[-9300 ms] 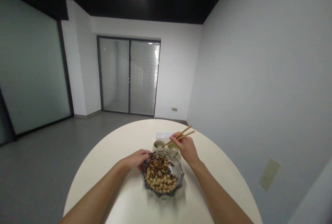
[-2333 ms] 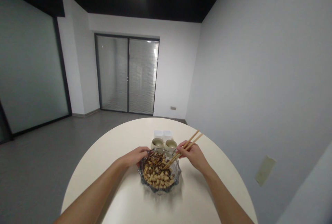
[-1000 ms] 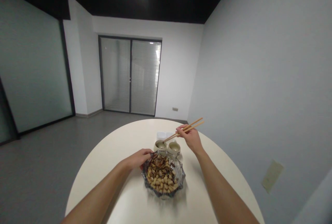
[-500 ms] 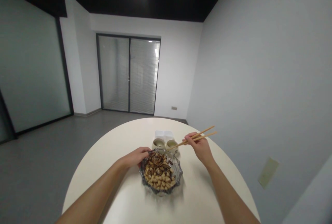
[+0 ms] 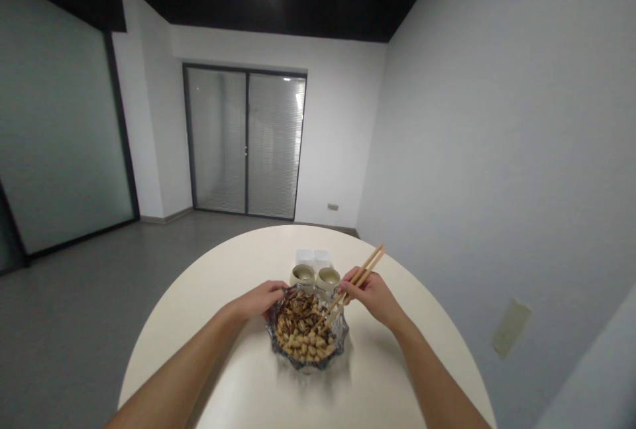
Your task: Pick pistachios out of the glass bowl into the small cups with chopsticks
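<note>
A scalloped clear glass bowl (image 5: 344,343) stands on the round table. Brown striped sunflower-like seeds (image 5: 298,313) fill its far left part, and pale nuts like pistachios (image 5: 308,347) lie in the near part. My left hand (image 5: 268,296) grips the bowl's far left rim, its fingertips partly hidden. In my right hand (image 5: 366,293) is a pair of wooden chopsticks (image 5: 370,262), slanting down to the left with their tips among the nuts. Just behind the bowl are two small cups, a left cup (image 5: 303,275) and a right cup (image 5: 328,278).
Two white square dishes (image 5: 312,257) sit side by side behind the cups. The cream round table (image 5: 218,283) stands near a white wall (image 5: 497,151) on the right. Glass doors (image 5: 246,144) are across the room.
My right hand has moved left and down, and the chopstick tips have gone from near the right cup into the bowl. The chopsticks now stand steeper and closer together. My left hand stays put.
</note>
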A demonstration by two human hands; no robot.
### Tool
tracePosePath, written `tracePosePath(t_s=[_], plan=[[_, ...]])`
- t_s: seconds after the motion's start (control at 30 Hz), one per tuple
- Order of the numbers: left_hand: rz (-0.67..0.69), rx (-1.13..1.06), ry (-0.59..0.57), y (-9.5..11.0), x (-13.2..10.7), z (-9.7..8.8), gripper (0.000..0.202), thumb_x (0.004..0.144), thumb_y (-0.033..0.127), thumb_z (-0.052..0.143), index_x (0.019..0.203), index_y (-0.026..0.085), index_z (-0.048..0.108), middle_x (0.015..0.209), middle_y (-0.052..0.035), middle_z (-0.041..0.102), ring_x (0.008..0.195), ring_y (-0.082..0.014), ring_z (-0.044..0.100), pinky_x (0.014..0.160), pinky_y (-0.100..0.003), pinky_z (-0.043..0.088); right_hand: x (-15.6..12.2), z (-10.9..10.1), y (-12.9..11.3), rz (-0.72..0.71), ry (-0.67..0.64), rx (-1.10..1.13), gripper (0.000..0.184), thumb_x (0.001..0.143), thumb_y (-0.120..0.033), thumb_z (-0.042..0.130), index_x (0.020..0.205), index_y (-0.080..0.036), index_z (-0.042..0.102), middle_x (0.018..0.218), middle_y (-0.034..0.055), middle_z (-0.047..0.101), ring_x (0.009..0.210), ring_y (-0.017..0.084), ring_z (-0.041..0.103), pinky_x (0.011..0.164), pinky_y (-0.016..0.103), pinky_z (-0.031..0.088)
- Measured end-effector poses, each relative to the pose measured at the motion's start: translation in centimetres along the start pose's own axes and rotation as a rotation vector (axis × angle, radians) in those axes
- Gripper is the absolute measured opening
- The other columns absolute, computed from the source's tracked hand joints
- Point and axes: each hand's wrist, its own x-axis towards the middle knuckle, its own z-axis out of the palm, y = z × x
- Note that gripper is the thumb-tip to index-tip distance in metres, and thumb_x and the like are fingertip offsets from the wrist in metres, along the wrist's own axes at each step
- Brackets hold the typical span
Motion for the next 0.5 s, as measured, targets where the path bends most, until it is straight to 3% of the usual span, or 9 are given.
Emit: tracePosePath(t_s=[0.5], plan=[[-0.007, 0.003, 0.016, 0.28, -0.17, 0.10, 0.048, 0.071, 0.049, 0.058, 0.102, 0.016, 0.073, 0.084, -0.0040, 0.067, 0.067, -0.0189, 0.059, 0.050, -0.023, 0.039, 0.02, 0.29, 0.24, 0.019, 0.030, 0.003, 0.056, 0.073, -0.072, 0.085, 0.081, -0.018, 0.076, 0.075, 0.0069, 0.079, 0.069, 0.024, 0.077, 0.067, 0.036, 0.066]])
